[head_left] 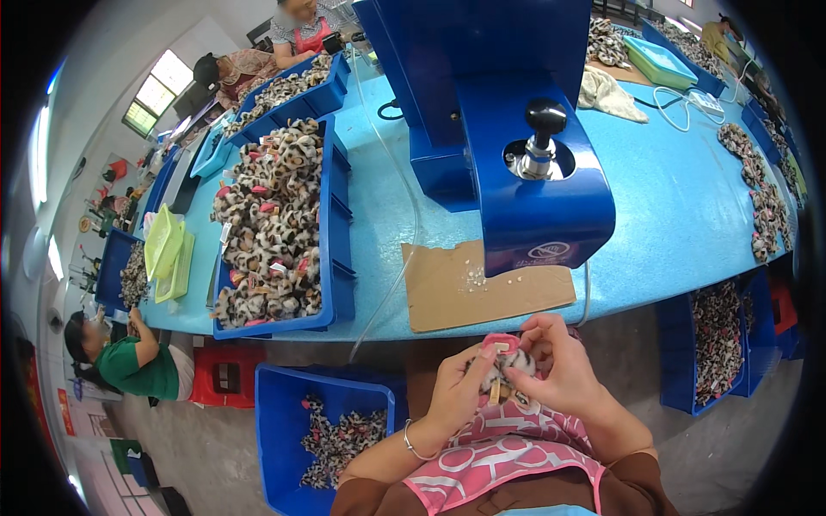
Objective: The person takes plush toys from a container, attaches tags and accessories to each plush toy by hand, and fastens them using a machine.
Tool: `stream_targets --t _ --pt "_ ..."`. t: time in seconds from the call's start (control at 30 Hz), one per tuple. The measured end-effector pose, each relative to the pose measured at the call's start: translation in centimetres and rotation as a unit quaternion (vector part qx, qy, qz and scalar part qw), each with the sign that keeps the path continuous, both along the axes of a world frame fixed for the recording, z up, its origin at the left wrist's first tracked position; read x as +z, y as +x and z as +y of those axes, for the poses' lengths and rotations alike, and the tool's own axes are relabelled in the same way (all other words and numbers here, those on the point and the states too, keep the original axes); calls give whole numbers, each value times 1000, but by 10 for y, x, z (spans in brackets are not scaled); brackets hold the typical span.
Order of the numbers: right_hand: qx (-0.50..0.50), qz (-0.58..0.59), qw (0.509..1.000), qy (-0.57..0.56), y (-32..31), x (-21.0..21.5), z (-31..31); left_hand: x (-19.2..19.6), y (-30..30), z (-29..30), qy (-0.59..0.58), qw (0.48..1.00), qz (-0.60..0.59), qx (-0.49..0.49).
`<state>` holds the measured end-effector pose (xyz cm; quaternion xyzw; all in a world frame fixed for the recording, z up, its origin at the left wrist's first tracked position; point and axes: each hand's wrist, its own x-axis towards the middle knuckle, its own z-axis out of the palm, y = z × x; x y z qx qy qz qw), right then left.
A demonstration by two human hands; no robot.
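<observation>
Just over my lap I hold a small plush toy [516,363] in both hands. Its fur is black, white and brown, with a pink part on top and a pale tag hanging below. My left hand [458,389] grips its left side with the thumb against the fur. On the other side, the fingers of my right hand [564,371] are curled around the toy, thumb pressed to its front. Beyond my hands a blue bench machine [546,215] with a black-knobbed metal plunger stands over a piece of brown cardboard [447,297] dotted with small pale bits.
A blue crate [337,232] heaped with similar plush toys stands on the light-blue table [379,301]. Below it, another blue bin [280,447] holds more. Green trays [163,249] lie at the left, near a seated person in green [138,365]. Toy-filled bins [680,344] stand at right.
</observation>
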<state>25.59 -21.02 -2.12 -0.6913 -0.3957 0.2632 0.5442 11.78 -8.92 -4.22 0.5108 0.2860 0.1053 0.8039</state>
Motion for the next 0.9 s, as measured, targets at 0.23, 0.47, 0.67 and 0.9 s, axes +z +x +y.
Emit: stream_targets --t 0.23,0.47,0.67,0.9 --pt "-91 -208 971 81 -8 -10 2 -1 8 0 119 991 -6 -60" --pt "-119 -207 962 135 -4 -16 8 -6 14 3 2 999 -20 -27" --pt "-103 -263 947 154 0 -15 14 -12 20 9 -54 997 -21 49" --pt "-160 -194 953 166 8 -19 28 5 52 9 -109 978 -97 151"
